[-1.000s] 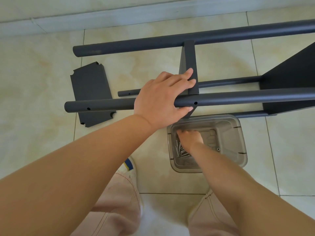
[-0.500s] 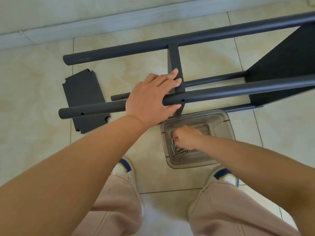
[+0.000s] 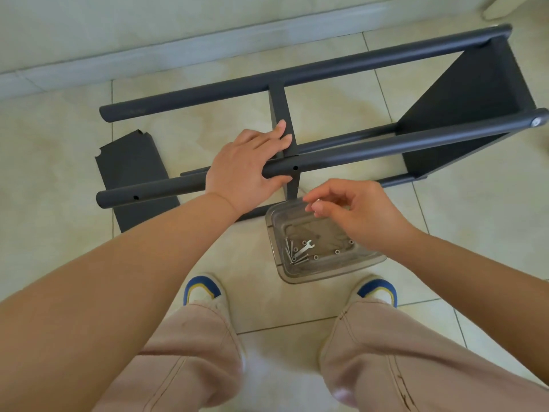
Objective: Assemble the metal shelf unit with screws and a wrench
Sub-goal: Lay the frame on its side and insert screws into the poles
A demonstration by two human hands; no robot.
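The dark grey shelf frame (image 3: 386, 144) lies on its side on the tiled floor, one shelf panel fixed at its right end. My left hand (image 3: 246, 168) grips the near upper pole just left of a screw hole (image 3: 295, 168), fingers over a middle shelf panel (image 3: 282, 120) standing between the poles. My right hand (image 3: 353, 212) hovers above a clear plastic tray (image 3: 365, 263) and pinches a small silvery screw (image 3: 318, 200) between thumb and fingertips. In the tray lie several screws (image 3: 292, 252), some washers or nuts, and a small wrench (image 3: 306, 248).
A loose dark shelf panel (image 3: 130, 171) lies flat on the floor at the left, partly under the near pole. A wall skirting (image 3: 178, 52) runs along the back. My two shoes (image 3: 205, 291) stand just in front of the tray.
My right hand has lifted out of the tray with a screw and now hovers above it. The view has pulled back, showing more of the frame's right end. My left hand keeps its hold.
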